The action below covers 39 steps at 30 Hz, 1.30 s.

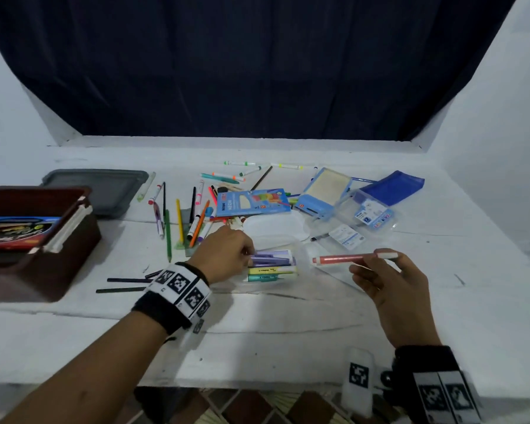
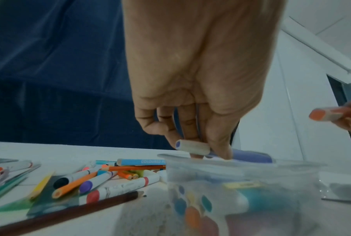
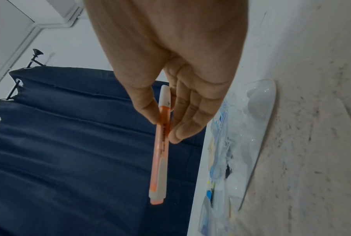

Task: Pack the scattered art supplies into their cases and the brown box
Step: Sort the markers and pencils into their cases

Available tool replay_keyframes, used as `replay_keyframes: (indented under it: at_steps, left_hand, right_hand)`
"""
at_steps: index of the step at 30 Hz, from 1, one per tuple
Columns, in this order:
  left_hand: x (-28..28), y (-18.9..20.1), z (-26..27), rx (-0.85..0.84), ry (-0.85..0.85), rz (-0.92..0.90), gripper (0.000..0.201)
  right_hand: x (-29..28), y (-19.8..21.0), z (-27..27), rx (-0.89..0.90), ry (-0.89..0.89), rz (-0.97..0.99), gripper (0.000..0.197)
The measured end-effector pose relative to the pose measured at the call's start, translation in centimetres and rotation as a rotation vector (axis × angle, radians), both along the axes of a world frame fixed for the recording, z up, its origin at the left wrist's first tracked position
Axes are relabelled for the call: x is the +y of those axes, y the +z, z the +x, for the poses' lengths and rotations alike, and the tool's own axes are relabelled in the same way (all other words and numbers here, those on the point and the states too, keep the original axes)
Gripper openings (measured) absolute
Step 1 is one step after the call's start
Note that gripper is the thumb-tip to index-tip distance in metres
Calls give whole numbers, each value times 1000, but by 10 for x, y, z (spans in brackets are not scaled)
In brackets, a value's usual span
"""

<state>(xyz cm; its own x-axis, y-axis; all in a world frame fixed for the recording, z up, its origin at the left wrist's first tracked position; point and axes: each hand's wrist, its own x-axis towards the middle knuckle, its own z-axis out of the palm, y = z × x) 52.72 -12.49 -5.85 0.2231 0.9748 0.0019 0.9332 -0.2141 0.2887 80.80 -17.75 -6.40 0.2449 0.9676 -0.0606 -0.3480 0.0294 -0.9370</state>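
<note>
Bare table spans the lower centre of the head view; a hand can pass there. Loose pens and pencils crowd mid-frame. Brown box blocks the left edge. Clear cases and blue lid fill the right-centre.

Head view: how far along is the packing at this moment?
Done: one printed case sits in the brown box, and several highlighters lie in the clear case. In hand: the left hand pinches a purple highlighter at that case; the right hand holds an orange highlighter above the table. Left: markers and pencils lie loose, and the blue cases are open.
</note>
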Motion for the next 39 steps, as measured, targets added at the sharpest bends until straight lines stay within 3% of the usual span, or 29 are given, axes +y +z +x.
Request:
replay_keyframes:
  at_steps: [8, 32, 39]
  left_hand:
    - [19, 1, 12, 172, -6, -61, 10]
    - [42, 3, 15, 152, -2, -117, 3]
    - [44, 2, 15, 168, -5, -128, 23]
  right_hand:
    - [-4, 3, -2, -10, 6, 14, 9]
    - [-8, 15, 2, -86, 65, 7, 4]
    - [-5, 17, 1, -81, 89, 0, 5]
